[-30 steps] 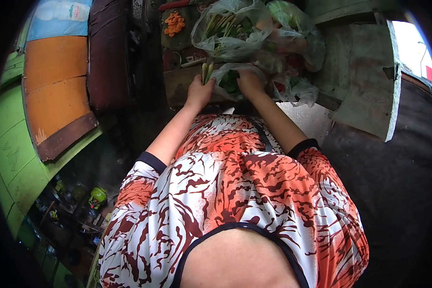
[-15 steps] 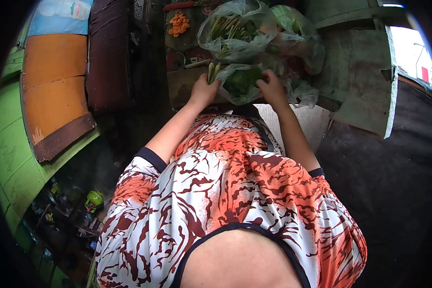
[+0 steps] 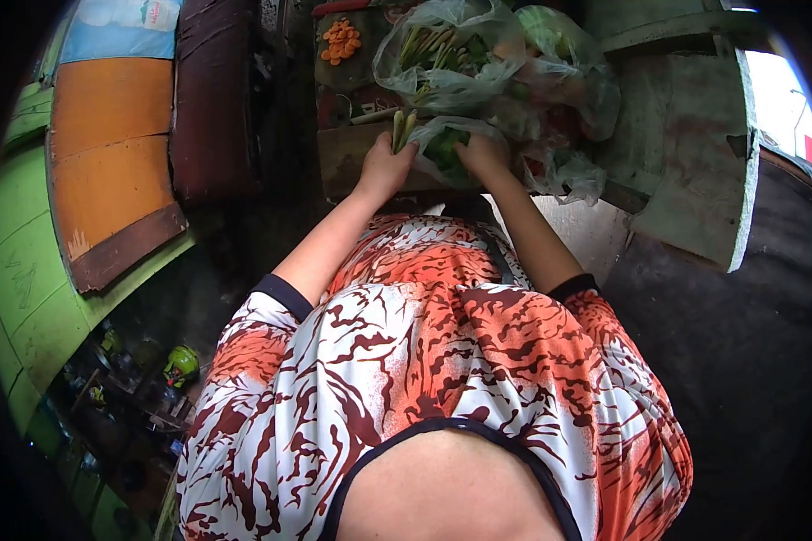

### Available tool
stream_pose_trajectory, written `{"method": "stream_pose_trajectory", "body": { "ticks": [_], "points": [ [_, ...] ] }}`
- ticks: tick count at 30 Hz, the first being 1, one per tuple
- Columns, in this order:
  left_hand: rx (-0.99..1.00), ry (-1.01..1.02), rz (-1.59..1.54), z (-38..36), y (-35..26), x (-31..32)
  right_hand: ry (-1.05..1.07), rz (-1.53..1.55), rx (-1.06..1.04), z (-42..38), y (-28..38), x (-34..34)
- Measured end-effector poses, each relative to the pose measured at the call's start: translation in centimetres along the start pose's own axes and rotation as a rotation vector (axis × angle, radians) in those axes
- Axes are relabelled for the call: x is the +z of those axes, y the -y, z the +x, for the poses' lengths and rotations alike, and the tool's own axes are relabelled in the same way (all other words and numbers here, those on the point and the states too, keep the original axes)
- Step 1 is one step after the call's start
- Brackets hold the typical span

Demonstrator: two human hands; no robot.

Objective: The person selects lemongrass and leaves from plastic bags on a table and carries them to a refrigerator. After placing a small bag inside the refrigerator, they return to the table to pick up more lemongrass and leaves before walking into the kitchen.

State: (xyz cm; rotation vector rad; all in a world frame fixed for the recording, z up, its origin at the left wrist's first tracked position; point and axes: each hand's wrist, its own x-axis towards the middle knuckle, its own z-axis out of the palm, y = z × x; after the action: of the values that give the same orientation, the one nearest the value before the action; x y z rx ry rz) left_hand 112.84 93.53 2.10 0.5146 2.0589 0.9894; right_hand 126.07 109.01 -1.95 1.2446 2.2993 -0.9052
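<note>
Small clear plastic bag of green leaves (image 3: pixel 444 149) at 12 o'clock on brown wooden board (image 3: pixel 343 158). Right hand (image 3: pixel 484 155) grips bag's rim; left hand (image 3: pixel 383 169) clamps pale green stalks (image 3: pixel 402 129) at 11. Sliced orange carrot rounds (image 3: pixel 340 41) beyond.

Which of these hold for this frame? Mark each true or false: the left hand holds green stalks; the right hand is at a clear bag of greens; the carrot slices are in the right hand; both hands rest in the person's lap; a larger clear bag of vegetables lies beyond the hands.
1. The left hand holds green stalks. True.
2. The right hand is at a clear bag of greens. True.
3. The carrot slices are in the right hand. False: they lie on the surface beyond the hands, untouched.
4. Both hands rest in the lap. False: they are out on the wooden board.
5. A larger clear bag of vegetables lies beyond the hands. True.
</note>
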Motion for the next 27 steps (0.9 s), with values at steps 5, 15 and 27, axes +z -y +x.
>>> {"method": "stream_pose_trajectory", "body": {
  "ticks": [5,15,27],
  "points": [
    [0.015,-0.022,-0.012,-0.4,0.1,0.1,0.010,0.050,-0.296,-1.7,0.5,-1.5],
    [-0.037,-0.052,-0.080,-0.3,2.0,1.4,0.169,0.831,0.075,-6.0,-2.6,-5.4],
    [-0.061,-0.025,-0.068,-0.7,0.5,0.4,0.260,0.965,-0.062,-4.7,-2.7,-5.9]
  ]
}}
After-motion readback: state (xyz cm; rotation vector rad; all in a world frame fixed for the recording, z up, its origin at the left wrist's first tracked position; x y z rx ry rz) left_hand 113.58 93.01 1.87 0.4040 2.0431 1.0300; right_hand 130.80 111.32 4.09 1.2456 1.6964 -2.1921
